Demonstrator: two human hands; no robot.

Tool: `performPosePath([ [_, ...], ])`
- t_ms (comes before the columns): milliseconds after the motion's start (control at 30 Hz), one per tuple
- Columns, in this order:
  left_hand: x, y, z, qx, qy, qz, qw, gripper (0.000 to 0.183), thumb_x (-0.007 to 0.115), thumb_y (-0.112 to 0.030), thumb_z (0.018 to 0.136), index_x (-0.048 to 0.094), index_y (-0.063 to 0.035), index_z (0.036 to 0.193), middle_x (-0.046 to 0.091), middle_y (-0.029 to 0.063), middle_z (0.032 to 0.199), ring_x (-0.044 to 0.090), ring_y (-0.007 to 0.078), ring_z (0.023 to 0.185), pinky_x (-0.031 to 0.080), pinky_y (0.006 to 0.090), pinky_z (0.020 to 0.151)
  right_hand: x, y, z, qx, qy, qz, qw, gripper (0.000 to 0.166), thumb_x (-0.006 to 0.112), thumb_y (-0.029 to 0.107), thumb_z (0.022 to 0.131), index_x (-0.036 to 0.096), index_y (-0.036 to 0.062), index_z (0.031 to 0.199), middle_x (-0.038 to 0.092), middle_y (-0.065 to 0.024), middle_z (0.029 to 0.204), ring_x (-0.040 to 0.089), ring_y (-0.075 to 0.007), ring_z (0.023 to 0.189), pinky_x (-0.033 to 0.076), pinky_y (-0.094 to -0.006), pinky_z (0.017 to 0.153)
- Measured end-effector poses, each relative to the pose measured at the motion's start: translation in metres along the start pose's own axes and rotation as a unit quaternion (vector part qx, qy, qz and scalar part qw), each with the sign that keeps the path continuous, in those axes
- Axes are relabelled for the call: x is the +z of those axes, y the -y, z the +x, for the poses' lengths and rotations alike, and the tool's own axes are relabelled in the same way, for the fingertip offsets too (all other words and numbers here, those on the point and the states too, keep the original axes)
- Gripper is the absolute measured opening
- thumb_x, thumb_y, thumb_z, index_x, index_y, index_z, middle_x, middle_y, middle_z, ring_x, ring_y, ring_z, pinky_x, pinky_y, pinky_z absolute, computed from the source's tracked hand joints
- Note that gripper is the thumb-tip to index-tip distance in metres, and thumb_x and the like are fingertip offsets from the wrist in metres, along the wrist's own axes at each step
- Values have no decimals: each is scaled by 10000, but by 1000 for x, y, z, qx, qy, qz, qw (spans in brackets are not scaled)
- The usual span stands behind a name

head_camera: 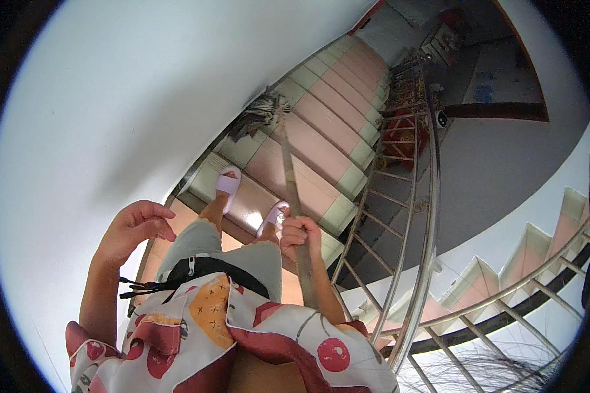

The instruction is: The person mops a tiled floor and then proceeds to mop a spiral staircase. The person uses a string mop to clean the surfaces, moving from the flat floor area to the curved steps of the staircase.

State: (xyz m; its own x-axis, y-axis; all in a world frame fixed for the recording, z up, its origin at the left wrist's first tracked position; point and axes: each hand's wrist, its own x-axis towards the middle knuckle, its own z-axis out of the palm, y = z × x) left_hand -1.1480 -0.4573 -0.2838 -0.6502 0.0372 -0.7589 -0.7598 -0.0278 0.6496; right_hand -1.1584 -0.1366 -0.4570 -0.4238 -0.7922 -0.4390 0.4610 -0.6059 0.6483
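Note:
My right hand [299,237] is wrapped around the pole [289,169] of a string mop. The pole slants down the stairs, away from my body. Its grey and white mop head [260,114] rests at the wall side of a lower step, against the foot of the wall. My left hand [140,223] hangs in the air beside the white wall, holding nothing, with its fingers loosely curled and apart. Both my feet, in pale lilac slippers [227,185], stand on a tiled stair [302,135] with pink middles and pale green ends.
A metal stair railing [430,196] runs along the right side of the steps. The white wall [93,98] borders them on the left. Below lies a dark floor [491,162] with a red item [404,140] behind the bars. Another flight [516,255] rises at the right.

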Motion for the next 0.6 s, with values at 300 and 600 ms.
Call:
performPosePath([
  [300, 13, 2, 5, 11, 61, -16, 998, 187, 504, -53, 777, 534, 27, 943, 618, 104, 762, 592, 164, 750, 448, 260, 732, 20, 21, -72, -136, -38, -97, 985, 215, 428, 60, 797, 528, -9, 975, 423, 21, 603, 387, -54, 437, 351, -200, 403],
  [600, -2, 34, 9, 45, 16, -15, 999, 194, 587, -74, 692, 529, 38, 841, 585, 141, 694, 603, 245, 635, 520, 362, 622, -24, 104, -99, -251, -193, -342, 885, 226, 487, 186, 760, 482, 53, 577, 434, -28, 473, 419, -135, 404, 365, -254, 375],
])
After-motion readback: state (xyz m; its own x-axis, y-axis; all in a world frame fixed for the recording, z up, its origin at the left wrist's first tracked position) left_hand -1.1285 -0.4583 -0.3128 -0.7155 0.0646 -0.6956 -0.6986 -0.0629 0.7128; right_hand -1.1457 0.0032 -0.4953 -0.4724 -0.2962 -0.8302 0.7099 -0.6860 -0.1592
